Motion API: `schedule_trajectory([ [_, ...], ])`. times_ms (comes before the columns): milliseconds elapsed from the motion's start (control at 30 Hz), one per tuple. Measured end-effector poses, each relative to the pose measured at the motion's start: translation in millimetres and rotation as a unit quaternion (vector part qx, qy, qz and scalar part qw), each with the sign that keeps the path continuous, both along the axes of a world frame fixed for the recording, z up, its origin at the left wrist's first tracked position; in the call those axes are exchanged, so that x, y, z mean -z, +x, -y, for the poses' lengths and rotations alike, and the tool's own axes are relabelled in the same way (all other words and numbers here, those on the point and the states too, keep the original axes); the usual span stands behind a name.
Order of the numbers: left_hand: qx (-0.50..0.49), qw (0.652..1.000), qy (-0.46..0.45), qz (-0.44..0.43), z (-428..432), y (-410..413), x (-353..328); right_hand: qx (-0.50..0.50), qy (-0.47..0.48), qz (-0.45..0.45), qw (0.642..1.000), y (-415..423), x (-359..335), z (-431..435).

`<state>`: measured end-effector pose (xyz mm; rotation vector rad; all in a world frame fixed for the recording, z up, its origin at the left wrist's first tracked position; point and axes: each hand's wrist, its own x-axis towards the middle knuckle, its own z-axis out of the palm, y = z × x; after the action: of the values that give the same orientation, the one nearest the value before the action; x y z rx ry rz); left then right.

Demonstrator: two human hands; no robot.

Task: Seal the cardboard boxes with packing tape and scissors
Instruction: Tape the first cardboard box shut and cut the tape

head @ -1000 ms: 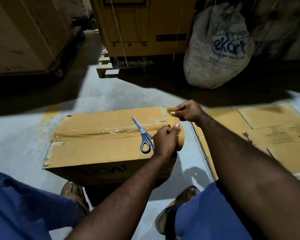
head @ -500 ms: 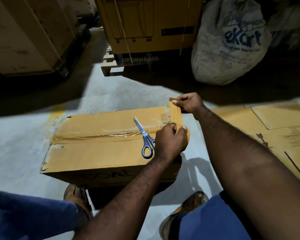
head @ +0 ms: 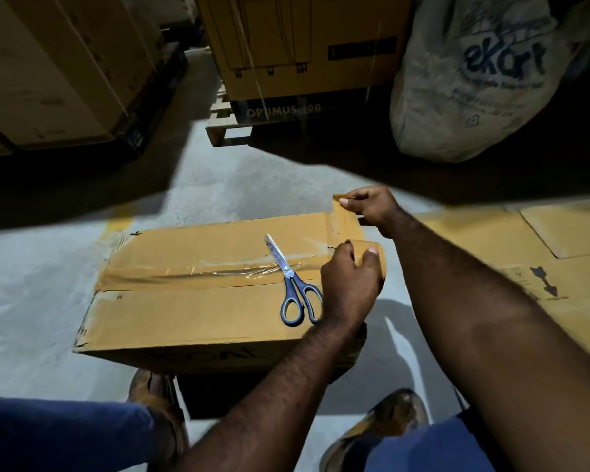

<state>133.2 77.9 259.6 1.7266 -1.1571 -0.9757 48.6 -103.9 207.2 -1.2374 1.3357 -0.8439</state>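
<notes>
Your left hand (head: 349,284) curls round a brown roll of tape (head: 382,267) at the right end of a flat cardboard box (head: 191,315). Just beyond it, your right hand (head: 368,207) pinches the free end of a smooth tape strip (head: 344,216), lifted taut. Blue-handled metal scissors (head: 288,274) lie closed beside your left hand, on glossy, wrinkled tape along the box seam.

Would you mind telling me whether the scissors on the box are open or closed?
Closed: the scissors lie flat on the box top, both blades together as a single point, handles side by side.
</notes>
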Motion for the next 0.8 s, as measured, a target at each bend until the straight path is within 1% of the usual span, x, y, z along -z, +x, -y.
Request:
schedule_trajectory([
  [100, 0.005, 1.000, -0.007, 0.029, 3, -4, 0, 0.007, 0.011, 0.035, 0.999, 5, 4, 4],
  [167, -0.006, 1.000, -0.011, 0.026, 7, -4, 2, 0.014, 0.016, 0.044, 0.999, 6, 7, 6],
  [300, -0.028, 0.999, -0.019, 0.008, 10, -3, 3, 0.026, 0.030, 0.050, 0.998, 7, 14, 5],
  [467, -0.030, 0.999, -0.015, 0.003, 11, -6, 3, 0.030, 0.037, 0.043, 0.998, 6, 16, 1],
  [667, -0.034, 0.999, -0.005, -0.005, 9, -12, 2, 0.005, 0.072, 0.046, 0.996, 6, 19, 5],
  [800, -0.034, 0.999, 0.000, -0.005, 9, -12, 1, 0.020, 0.095, 0.045, 0.994, 7, 20, 7],
])
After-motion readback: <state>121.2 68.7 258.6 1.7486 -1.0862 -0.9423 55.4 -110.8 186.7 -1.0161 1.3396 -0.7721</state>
